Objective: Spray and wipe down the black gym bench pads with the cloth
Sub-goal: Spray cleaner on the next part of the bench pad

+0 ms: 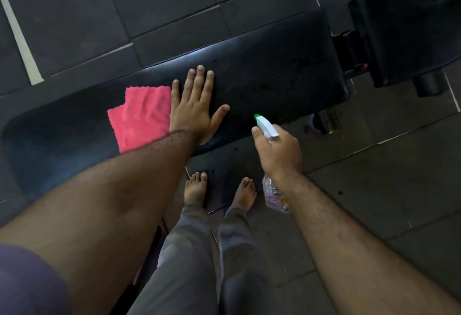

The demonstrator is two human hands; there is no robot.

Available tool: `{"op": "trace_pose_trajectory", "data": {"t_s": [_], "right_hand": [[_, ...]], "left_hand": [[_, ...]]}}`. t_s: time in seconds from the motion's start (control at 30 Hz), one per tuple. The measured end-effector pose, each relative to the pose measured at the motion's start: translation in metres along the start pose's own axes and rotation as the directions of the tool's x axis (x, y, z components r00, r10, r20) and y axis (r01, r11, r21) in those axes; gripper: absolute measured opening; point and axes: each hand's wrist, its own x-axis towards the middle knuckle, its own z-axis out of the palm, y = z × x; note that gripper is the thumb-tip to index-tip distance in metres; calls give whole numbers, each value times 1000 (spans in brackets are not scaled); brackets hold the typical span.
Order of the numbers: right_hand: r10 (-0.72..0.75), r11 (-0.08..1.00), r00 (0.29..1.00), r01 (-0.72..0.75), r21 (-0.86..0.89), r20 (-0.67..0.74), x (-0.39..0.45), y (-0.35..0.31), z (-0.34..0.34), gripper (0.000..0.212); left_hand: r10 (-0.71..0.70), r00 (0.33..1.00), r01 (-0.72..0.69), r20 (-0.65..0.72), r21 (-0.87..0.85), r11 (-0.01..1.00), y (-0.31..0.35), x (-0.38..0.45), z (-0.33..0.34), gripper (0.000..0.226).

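Cloth [141, 115], pink, lies folded on the long bench pad [274, 72], just beside my left hand [193, 110], which rests flat, fingers spread. My right hand [278, 151] is clamped around the spray bottle [273, 191], nozzle toward the pad.

The left hand [193, 110] lies flat, fingers spread, on the long black bench pad [274, 82], touching the pink cloth [141, 117] spread beside it. The right hand [279, 151] grips a clear spray bottle [270, 165] off the pad's near edge, its green nozzle [257, 116] aimed at the pad. A second pad [409, 30] sits past its far-right end.
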Motion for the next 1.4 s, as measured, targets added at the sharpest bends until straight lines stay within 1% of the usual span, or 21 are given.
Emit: {"op": "trace_pose_trajectory", "data": {"t_s": [0.07,0.13,0.2,0.27,0.33,0.43,0.53,0.63,0.73,0.8,0.9,1.0,1.07,1.17,1.23,1.3,1.4], "right_hand": [[33,999,999,-33,29,-27,8,6,-10,44],[82,996,993,-80,32,-85,20,13,-23,50],[109,994,986,-110,4,-127,33,22,-36,50],[115,992,983,-121,-36,-143,43,31,-47,50],[133,989,978,-141,-39,-159,50,39,-55,52],[195,980,958,-200,-4,-208,67,45,-71,62],[277,960,931,-262,94,-238,97,37,-90,69],[304,951,920,-277,139,-249,127,23,-105,63],[317,947,922,-295,128,-224,143,10,-111,67],[313,947,930,-291,133,-191,141,3,-110,65],[281,951,956,-266,161,-86,123,-7,-100,61],[225,970,974,-227,87,27,104,-16,-82,65],[200,979,977,-203,33,75,95,-25,-68,67],[137,989,980,-127,-74,142,89,-39,-49,67],[126,991,975,-114,-77,185,92,-49,-42,65],[125,992,974,-118,-46,190,102,-58,-41,65],[175,981,980,-182,62,95,131,-68,-50,64]], "left_hand": [[1,1000,-1,-14,6,1000,0,-1,2,90],[3,1000,-2,-28,10,1000,-2,-1,3,91],[2,999,-2,-38,15,1000,-2,0,4,91],[1,999,0,-44,13,1000,-1,1,4,92],[1,999,0,-48,14,1000,0,0,5,92],[3,999,-3,-49,12,1000,-1,0,5,92],[2,998,-1,-59,13,1000,0,1,6,93],[5,998,-4,-65,9,1000,1,3,7,93],[7,998,-6,-65,9,1000,1,2,8,93],[11,998,-11,-64,10,1000,0,1,8,93],[15,998,-15,-66,2,1000,1,2,7,94],[14,998,-14,-58,3,1000,4,2,7,94],[13,999,-13,-53,6,1000,4,1,7,95],[11,999,-10,-53,11,1000,2,1,8,97],[12,998,-11,-60,13,1000,1,2,9,98],[14,998,-13,-66,16,1000,0,1,11,98],[20,997,-19,-68,15,1000,-2,1,12,98]]}}
